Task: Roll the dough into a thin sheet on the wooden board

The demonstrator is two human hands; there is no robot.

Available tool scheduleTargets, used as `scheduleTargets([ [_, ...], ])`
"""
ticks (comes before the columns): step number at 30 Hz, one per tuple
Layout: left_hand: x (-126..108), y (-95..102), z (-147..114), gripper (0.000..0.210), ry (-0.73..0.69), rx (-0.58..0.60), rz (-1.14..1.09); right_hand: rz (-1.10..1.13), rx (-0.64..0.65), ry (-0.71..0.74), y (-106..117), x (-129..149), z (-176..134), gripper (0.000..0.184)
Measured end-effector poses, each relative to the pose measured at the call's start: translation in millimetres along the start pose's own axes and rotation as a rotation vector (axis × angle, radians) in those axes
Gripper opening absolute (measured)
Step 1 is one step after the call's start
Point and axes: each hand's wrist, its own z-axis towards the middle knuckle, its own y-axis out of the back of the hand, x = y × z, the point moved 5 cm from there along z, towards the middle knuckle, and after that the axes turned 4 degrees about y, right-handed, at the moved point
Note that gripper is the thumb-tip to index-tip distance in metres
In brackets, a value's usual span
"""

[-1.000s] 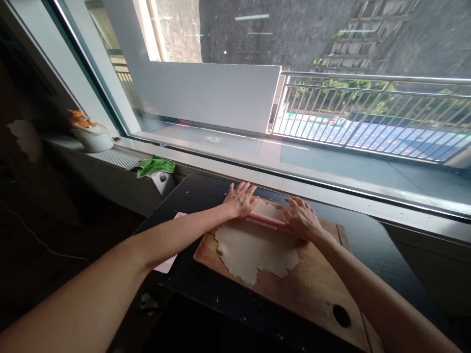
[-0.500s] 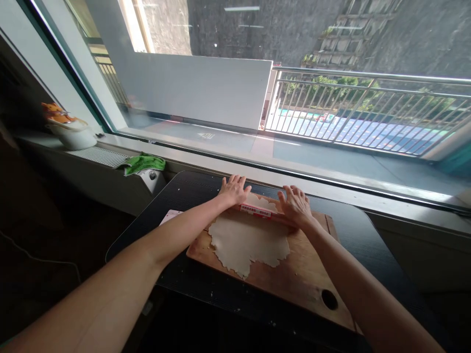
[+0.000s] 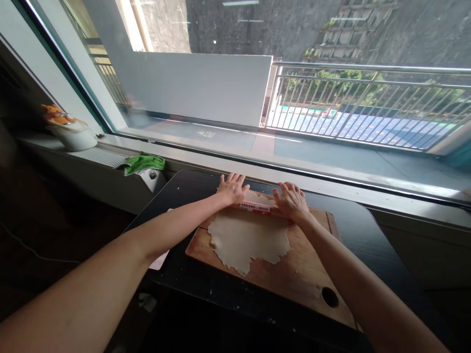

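A thin, ragged-edged sheet of dough (image 3: pixel 246 238) lies on a wooden cutting board (image 3: pixel 305 274). Across its far part rests a rolling pin (image 3: pixel 255 208) with a red and white printed label. My left hand (image 3: pixel 232 189) presses on the pin's left end, palm down with fingers stretched forward and apart. On the right end lies my right hand (image 3: pixel 291 202), also open and palm down. Both ends of the pin are hidden beneath the hands. A strip of dough shows beyond the pin, between the hands.
The board, with a dark hole near its right corner, sits on a black table (image 3: pixel 353 220). A pale flat object (image 3: pixel 159 261) lies partly under my left forearm. A green cloth (image 3: pixel 144 163) and a white bucket (image 3: pixel 73 135) are on the ledge by the window.
My right hand has shifted slightly left along the rolling pin, and its label has turned a little. My left forearm has swung outward, uncovering more of the pale flat object.
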Motion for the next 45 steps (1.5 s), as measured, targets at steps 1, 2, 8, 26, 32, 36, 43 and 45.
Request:
scheduleTargets([
  [1,0,-2.4,-9,0.054,-0.037,0.011,0.007,0.000,0.022,0.039,-1,2,-8,0.046],
  [2,-1,-5.8,-23,0.053,-0.090,0.027,0.015,-0.002,0.041,0.094,-4,4,-21,0.045],
  [8,-3,-11.4,-63,0.050,-0.338,0.001,0.037,-0.005,-0.015,0.272,-6,10,-61,0.043],
  [26,11,-8.2,6,0.041,-0.056,-0.006,0.007,0.080,0.100,-0.076,-3,-3,-3,0.049],
  [32,11,-8.4,8,0.040,-0.058,-0.004,0.008,0.106,0.087,-0.083,-6,-6,-2,0.050],
  [36,12,-9.3,9,0.040,-0.050,-0.013,0.013,0.119,0.094,-0.094,-7,-7,-1,0.050],
  [43,12,-8.9,10,0.041,-0.054,-0.019,0.004,0.124,0.122,-0.116,-6,-6,0,0.048],
  [45,12,-8.8,10,0.040,-0.047,-0.024,0.004,0.116,0.123,-0.120,-6,-6,0,0.047],
])
